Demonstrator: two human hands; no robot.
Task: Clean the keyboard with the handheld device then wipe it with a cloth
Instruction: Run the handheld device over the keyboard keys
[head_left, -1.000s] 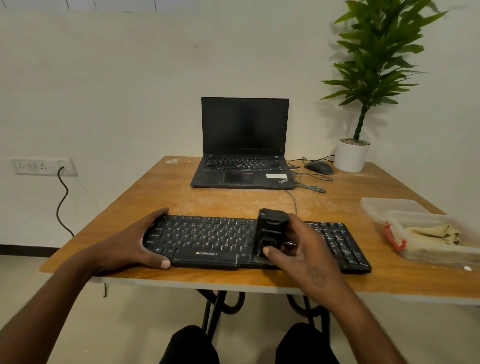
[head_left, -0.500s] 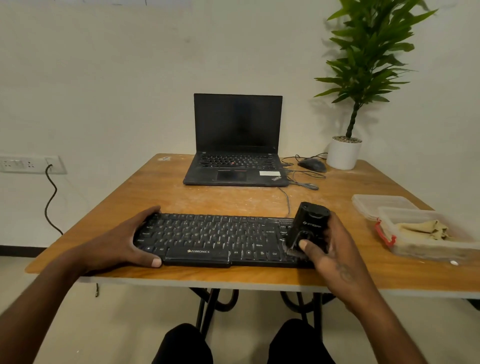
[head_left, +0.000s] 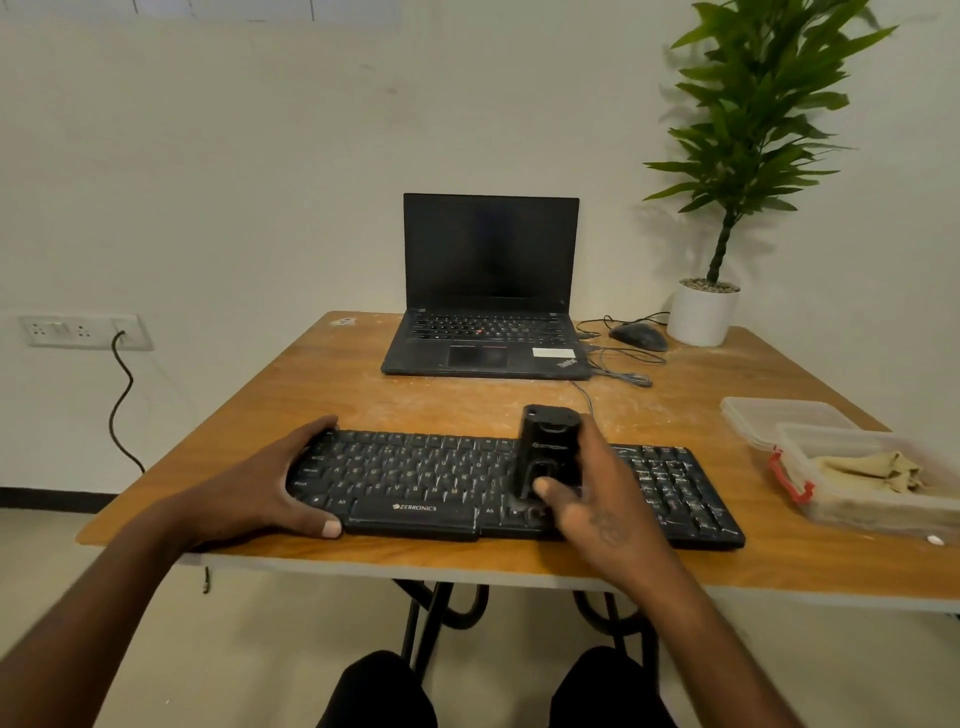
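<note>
The handheld vacuum (head_left: 549, 452) has slid back leftward to mid-keyboard (head_left: 415, 478), clasped in the right hand (head_left: 597, 499). Left hand (head_left: 270, 488) grasps the keyboard's end; slow, overlapping, low passes suit best.

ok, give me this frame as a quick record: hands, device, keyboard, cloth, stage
left hand: grips keyboard's left end, steadying it
right hand: grips handheld device
handheld device: upright, lower end on the keys, right of the spacebar
keyboard: black, flat along the table's near edge
cloth: in the clear container at right, untouched
stage: device pass under way, wipe not yet begun
</note>
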